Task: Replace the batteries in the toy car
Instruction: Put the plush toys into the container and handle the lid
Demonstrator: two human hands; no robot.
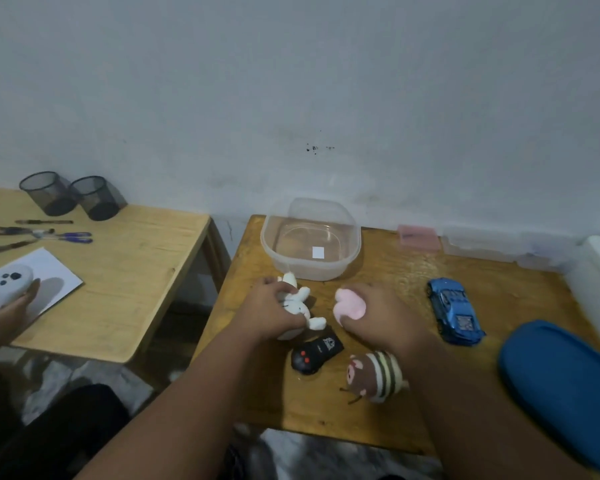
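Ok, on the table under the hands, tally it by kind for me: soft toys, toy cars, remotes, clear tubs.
Soft toys: 3 (white soft toy in the left hand, pink soft toy in the right hand, striped brown soft toy)
Toy cars: 1 (blue toy car)
Remotes: 1 (black remote)
Clear tubs: 1 (clear tub)
Total: 6

- A clear plastic tub stands at the back of the small wooden table, near the wall.
- Just in front of the tub, the left hand grips a white plush rabbit. To its right, the right hand grips a pink plush toy.
- A black remote control lies before and between the hands, with a brown striped plush toy to its right.
- A blue toy car lies right of the right hand, apart from it.
- On a second wooden table to the left, black mesh pen cups stand at the back, with loose pens before them.
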